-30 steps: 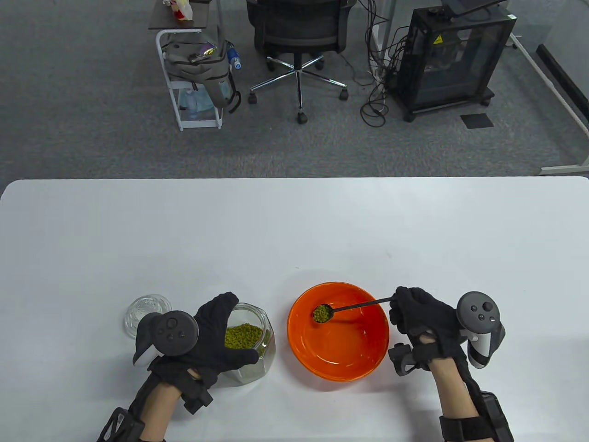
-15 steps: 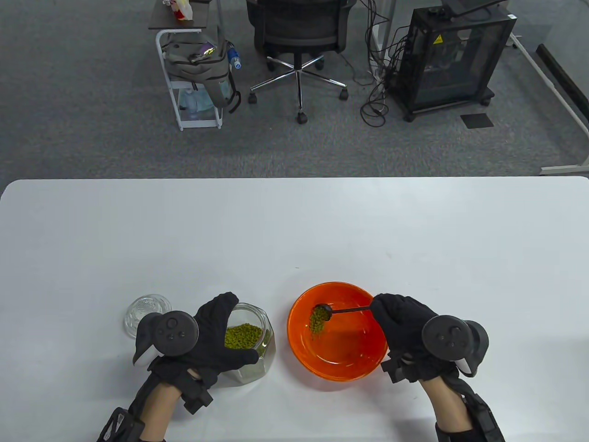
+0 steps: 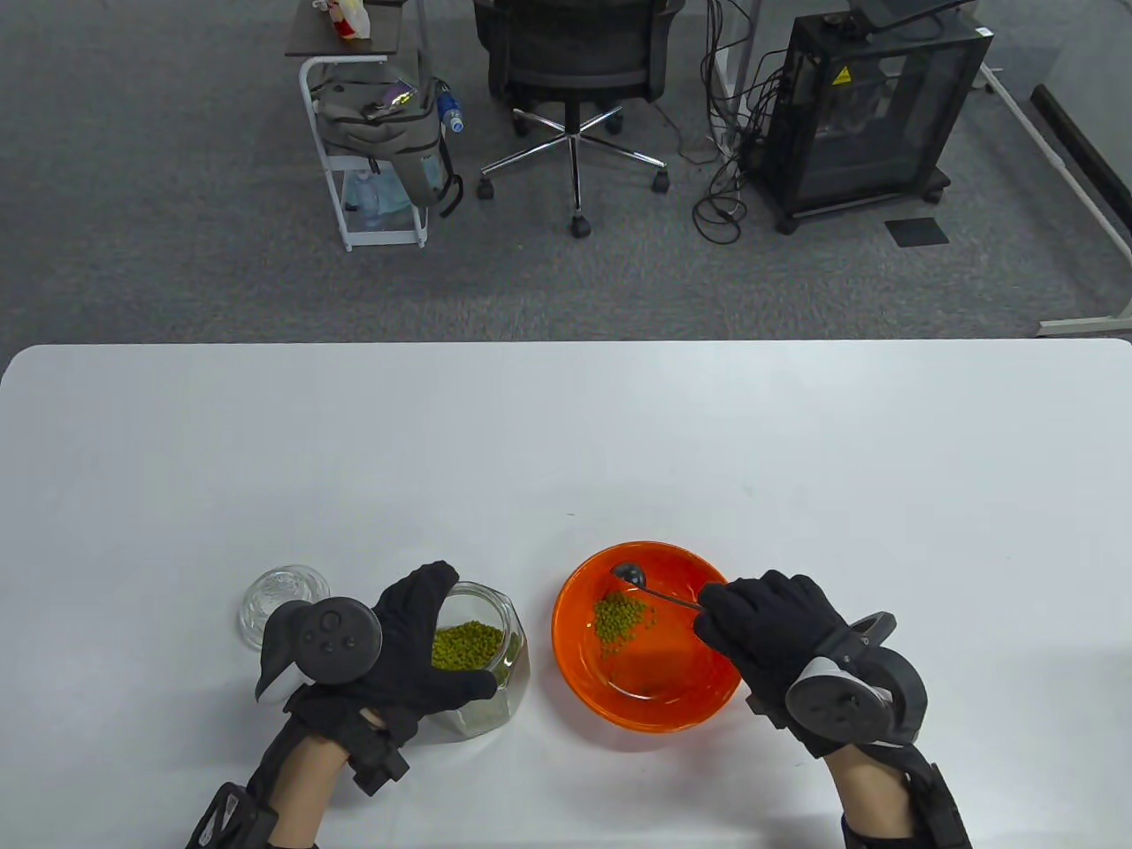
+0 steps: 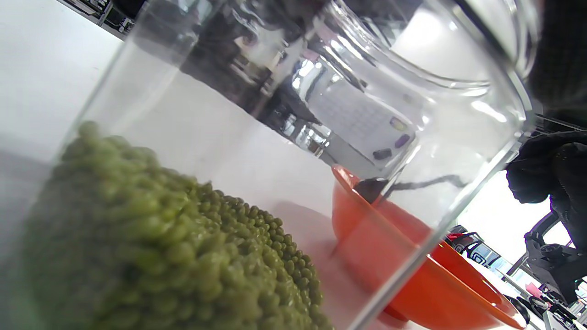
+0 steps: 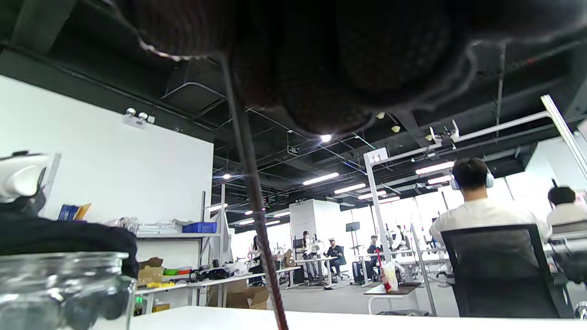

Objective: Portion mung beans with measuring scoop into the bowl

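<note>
So the measuring scoop (image 3: 631,575) is pinched by its handle in the right hand (image 3: 765,623), cup turned over and emptied above the far-left part of the orange bowl (image 3: 707,699), with a small pile of mung beans (image 3: 622,619) lying inside it. The jar (image 3: 508,659) sits just left of the bowl, gripped by the left hand (image 3: 416,650), so the handle's long axis is already pointed that way for a refill.
</note>
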Demonstrator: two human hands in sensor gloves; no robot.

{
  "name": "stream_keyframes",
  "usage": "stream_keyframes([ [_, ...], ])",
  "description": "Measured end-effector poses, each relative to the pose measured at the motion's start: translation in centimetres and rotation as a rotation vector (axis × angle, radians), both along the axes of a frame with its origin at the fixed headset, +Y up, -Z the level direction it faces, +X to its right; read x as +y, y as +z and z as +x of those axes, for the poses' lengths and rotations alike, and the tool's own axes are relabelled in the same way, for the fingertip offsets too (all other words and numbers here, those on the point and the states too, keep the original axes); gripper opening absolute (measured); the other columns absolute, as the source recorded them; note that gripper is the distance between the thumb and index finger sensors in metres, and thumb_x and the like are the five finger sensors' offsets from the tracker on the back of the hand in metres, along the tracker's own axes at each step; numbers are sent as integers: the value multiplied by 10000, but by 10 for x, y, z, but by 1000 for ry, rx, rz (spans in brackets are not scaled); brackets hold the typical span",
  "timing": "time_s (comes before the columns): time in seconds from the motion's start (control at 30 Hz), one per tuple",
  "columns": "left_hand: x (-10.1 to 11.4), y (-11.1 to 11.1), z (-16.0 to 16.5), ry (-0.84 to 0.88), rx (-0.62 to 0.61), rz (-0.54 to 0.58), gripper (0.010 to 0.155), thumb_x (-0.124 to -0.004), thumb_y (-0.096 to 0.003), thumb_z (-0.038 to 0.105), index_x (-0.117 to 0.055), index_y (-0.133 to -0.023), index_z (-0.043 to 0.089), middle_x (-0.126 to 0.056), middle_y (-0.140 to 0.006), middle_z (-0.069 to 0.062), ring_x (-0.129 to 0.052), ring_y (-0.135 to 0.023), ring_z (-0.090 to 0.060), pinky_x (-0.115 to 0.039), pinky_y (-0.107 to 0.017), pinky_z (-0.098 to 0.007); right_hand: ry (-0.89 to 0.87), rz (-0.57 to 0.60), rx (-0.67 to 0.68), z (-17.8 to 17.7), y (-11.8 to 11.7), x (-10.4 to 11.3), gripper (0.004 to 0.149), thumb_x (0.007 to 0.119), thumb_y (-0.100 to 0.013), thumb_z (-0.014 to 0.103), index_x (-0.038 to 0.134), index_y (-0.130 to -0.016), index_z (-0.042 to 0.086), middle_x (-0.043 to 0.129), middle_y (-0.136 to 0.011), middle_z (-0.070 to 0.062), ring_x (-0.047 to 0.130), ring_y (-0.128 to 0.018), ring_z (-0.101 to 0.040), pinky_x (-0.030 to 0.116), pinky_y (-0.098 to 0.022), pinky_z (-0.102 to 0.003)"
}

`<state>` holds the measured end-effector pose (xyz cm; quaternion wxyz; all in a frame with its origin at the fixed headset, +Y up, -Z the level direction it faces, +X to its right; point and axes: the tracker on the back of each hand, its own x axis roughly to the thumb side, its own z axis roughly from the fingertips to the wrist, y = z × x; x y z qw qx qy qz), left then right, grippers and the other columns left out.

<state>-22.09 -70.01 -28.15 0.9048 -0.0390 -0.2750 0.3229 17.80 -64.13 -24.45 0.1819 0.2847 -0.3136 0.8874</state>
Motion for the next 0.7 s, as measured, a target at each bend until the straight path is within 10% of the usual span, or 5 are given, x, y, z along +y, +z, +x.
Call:
stream_keyframes([
  [0.7, 0, 0, 0, -3, -1, 1, 1243, -874, -391, 831, -294, -1096, -14, -393, -1138, -323, -553, -1027, -610, -539, -721, -740, -60, 58, 36, 12, 5, 7, 439, 764, -445, 469, 915, -733, 175, 1018, -583, -102, 994, -361, -290, 855, -291, -413],
])
